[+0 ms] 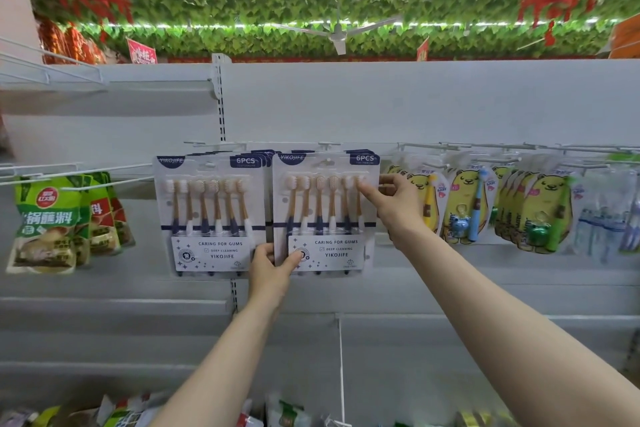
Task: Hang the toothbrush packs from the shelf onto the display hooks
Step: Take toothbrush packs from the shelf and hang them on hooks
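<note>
Left hand [271, 265] and right hand [398, 202] pinch one toothbrush pack [327, 218].

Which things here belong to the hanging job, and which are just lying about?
Job: the six-brush pack pinched by the left hand and right hand; the hung stack beside it; the display hook above.
Lying about: bear-shaped packs; green sauce pouches; ceiling fan.

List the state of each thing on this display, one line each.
front pack, upright, held by both hands
left hand, pinches its lower left corner
right hand, grips its upper right edge
left stack, hanging
bear packs, hanging
green pouches, hanging
</note>
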